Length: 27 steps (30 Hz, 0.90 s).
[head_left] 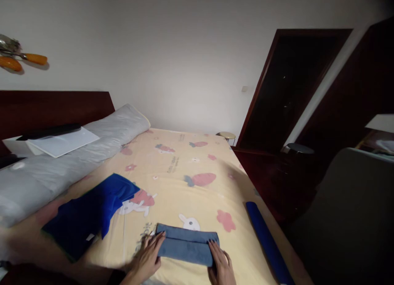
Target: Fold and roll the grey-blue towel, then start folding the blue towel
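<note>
A grey-blue towel (186, 246), folded into a long narrow strip, lies flat on the bed in front of me. A crease runs along its length. My left hand (150, 252) grips its left end, fingertips on top and thumb at the near edge. At the right end, my right hand (221, 260) has its fingers on the top of the cloth; its thumb is mostly hidden. A dark blue towel (83, 217) with a small white label lies loosely spread and crumpled to the left. Along the right side of the bed rests a long, narrow rolled or folded blue towel (267, 242).
The bed's yellow sheet (172, 158) has rabbit and carrot prints. A long grey pillow (104, 147) carries white papers or a box (64, 142) by the headboard (52, 110). Stools, a dark door and a grey chair back (347, 203) stand to the right.
</note>
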Motion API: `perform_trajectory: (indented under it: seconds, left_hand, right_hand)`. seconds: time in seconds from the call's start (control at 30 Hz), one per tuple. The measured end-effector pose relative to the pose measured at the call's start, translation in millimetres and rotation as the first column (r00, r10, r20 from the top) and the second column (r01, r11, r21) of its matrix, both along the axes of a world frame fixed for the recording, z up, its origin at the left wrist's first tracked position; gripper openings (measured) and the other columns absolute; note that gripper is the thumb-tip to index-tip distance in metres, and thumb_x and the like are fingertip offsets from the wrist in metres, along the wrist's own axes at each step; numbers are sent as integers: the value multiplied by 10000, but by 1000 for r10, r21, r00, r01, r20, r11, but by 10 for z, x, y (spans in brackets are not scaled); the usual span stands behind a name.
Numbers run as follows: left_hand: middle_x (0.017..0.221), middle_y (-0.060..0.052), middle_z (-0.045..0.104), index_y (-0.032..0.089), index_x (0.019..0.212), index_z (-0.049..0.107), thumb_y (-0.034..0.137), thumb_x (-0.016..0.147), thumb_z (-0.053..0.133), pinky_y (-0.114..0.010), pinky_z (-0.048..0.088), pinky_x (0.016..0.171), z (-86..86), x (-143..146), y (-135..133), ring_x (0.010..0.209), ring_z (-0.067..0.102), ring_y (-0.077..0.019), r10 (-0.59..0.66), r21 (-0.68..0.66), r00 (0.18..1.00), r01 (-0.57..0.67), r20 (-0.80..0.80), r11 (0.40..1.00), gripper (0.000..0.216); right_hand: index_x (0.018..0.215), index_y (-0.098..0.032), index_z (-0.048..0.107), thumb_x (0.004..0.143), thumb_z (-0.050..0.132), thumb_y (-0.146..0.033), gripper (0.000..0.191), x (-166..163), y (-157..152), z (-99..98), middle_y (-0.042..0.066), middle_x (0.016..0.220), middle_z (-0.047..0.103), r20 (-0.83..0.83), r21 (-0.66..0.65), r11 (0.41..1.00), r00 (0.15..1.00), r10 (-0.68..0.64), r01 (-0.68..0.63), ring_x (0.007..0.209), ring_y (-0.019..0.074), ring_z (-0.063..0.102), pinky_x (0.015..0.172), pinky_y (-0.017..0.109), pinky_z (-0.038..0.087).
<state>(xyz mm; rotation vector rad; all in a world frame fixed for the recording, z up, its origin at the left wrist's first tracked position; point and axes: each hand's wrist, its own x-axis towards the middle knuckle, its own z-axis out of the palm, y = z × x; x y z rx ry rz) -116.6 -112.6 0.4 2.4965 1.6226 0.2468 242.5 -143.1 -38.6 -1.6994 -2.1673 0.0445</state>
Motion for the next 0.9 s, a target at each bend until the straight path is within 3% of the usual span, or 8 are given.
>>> perform_trajectory:
  seconds: [0.17,0.27,0.33,0.43,0.57,0.63,0.77,0.9]
  left_hand:
    - [1432,-21,540,274,1170,585,62,634,480,-466,254,1149,429,109,84,1341,428,-239,7,-64,999,-4,42,998,586]
    - [1118,-38,670,243,891,633,102,651,495,-443,337,1055,681,166,123,1138,555,-235,15,-83,998,-10,62,997,311]
    - [986,-26,678,242,850,629,123,686,486,-423,353,1028,733,170,132,1044,589,-217,8,-122,998,0,69,993,248]
    - [1028,-26,680,249,938,624,128,716,460,-433,330,1065,681,153,122,1082,586,-214,46,-130,997,-37,61,991,302]
    - [1166,-47,665,242,1100,615,75,732,404,-474,325,1102,559,199,114,1178,559,-224,74,-87,997,-75,-10,993,456]
    - [1296,-50,631,250,1252,569,11,715,369,-477,328,1124,477,273,113,1256,522,-229,72,-52,996,-75,-59,996,621]
    - [1528,16,438,306,1485,308,-86,664,299,-383,358,1159,214,503,46,1398,389,-182,-29,29,998,30,-54,999,910]
    - [1580,40,317,333,1518,-42,-104,683,276,-356,367,1170,-56,708,-75,1431,323,-145,-190,151,981,192,-29,970,995]
  right_hand:
    - [1171,-266,659,757,485,-219,452,-53,38,254,69,1408,569,-49,-112,988,993,-110,104,1341,290,465,1058,488,360]
    - [966,-263,713,742,484,-228,322,-81,59,372,75,1247,676,-65,-150,974,981,-181,169,1210,290,570,1009,474,390]
    - [966,-256,712,733,465,-218,342,-64,88,376,72,1128,723,-83,-210,960,975,-206,184,1103,274,629,971,455,420]
    - [1065,-244,690,738,462,-248,399,-11,138,295,84,1080,735,-113,-204,952,960,-254,228,1062,284,646,936,460,449]
    - [1224,-275,611,787,437,-232,472,-47,142,180,90,1177,694,-135,46,954,948,-289,297,1121,306,618,920,487,454]
    - [1371,-279,482,807,410,-182,577,-152,110,158,100,1310,627,-133,178,941,955,-267,288,1218,307,564,953,491,435]
    - [1525,-256,194,827,454,-184,748,-507,37,143,88,1459,512,-53,316,945,996,-65,79,1322,296,487,1034,468,395]
    - [1530,-212,175,817,451,-158,766,-923,19,116,77,1484,478,-5,339,937,996,89,-82,1338,265,476,1052,427,405]
